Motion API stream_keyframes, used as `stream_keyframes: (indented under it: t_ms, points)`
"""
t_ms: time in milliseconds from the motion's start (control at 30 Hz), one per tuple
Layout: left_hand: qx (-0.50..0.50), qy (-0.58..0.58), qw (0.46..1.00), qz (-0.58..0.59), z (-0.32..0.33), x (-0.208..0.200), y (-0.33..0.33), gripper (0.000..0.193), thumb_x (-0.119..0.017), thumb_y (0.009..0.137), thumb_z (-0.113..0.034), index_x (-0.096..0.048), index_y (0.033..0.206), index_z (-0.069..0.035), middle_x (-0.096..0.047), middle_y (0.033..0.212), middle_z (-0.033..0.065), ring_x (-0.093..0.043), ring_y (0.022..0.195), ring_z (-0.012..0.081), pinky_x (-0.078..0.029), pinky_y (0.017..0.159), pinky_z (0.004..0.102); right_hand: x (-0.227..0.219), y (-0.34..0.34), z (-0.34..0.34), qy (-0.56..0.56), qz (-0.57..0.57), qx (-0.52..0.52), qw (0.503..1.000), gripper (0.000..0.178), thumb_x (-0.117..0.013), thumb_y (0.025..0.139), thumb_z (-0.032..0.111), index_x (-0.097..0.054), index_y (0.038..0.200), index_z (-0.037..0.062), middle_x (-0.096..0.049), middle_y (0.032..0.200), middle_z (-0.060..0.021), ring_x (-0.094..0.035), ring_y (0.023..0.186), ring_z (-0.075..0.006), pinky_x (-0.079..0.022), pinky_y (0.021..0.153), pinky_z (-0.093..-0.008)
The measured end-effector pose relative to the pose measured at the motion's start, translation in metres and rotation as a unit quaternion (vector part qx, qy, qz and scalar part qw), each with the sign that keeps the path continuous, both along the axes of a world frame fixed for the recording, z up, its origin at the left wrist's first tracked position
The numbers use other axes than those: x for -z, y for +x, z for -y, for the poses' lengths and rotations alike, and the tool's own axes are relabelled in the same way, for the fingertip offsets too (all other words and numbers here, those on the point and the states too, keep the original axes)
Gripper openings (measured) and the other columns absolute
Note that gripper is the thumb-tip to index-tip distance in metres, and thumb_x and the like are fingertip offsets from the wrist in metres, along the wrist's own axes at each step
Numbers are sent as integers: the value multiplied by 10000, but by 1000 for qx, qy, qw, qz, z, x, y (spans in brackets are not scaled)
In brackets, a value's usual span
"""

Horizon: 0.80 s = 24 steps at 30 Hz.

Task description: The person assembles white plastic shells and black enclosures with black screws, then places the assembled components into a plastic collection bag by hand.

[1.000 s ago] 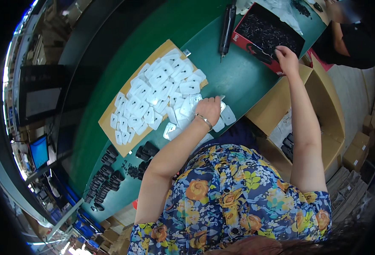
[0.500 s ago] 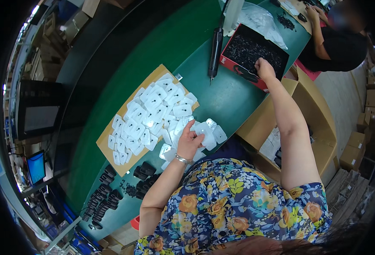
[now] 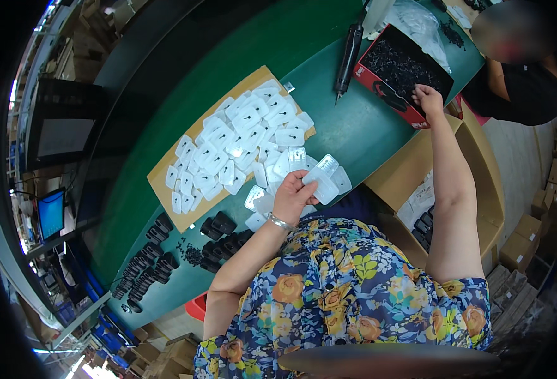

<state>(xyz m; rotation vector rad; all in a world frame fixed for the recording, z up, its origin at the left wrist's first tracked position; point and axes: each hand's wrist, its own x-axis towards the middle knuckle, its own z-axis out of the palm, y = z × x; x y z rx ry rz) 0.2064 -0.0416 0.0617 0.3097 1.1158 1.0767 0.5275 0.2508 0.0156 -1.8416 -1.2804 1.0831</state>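
My left hand (image 3: pixel 293 194) pinches a translucent white plastic plate (image 3: pixel 320 184) with rounded corners, above the near end of a heap of similar plates. Most plates in the heap (image 3: pixel 228 142) carry a small black part at their middle; they lie on a flat cardboard sheet (image 3: pixel 168 199). At the right, my right hand (image 3: pixel 429 100) is at the near edge of a red box (image 3: pixel 382 95) of small black parts (image 3: pixel 405 60). Its fingertips are closed together, and whatever they hold is too small to make out.
A black electric screwdriver (image 3: pixel 349 60) hangs over the green table (image 3: pixel 319 123), left of the box. Black moulded parts (image 3: pixel 145 268) stand in rows at the near left. An open carton (image 3: pixel 480 164) is below my right arm. Another person (image 3: pixel 512 88) sits at the far right.
My left hand has lifted one plate off the near plates and now grips it. My right hand has drawn back slightly from inside the box toward its near edge. The whole view has shifted.
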Motion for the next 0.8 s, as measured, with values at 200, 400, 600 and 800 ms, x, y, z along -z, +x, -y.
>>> stream_keyframes:
  t_ms: [200,400,600,800]
  points:
    - [-29,-54,998,3,11,2,-1,310,-561,795,-79,-414,1067,-52,-572,912,65,-575,699,123,-490,569,224,-10,-8,4,-63,-312,42,947,172,-568,794,71,-547,957,21,-581,807,-38,-549,673,-86,-456,566,-173]
    - [-79,-19,997,5,4,20,-16,324,-569,793,-89,-443,1085,-26,-568,881,63,-566,710,121,-498,583,237,-35,-43,49,-27,-407,-13,913,212,-561,793,64,-545,994,0,-582,826,-37,-537,684,-69,-442,572,-161]
    - [-124,-14,989,74,14,17,-31,208,-521,825,-91,-488,1016,-14,-575,908,66,-578,768,136,-504,655,256,-66,-146,187,-49,-295,-199,933,159,-569,780,53,-557,932,7,-580,745,-28,-513,585,-61,-407,512,-166]
    - [-129,18,990,58,21,13,-27,210,-501,837,-86,-489,1033,-13,-556,979,82,-573,857,170,-507,713,290,-46,-191,245,-99,-336,-227,909,105,-552,804,61,-555,896,9,-555,700,-12,-482,572,-40,-386,501,-163]
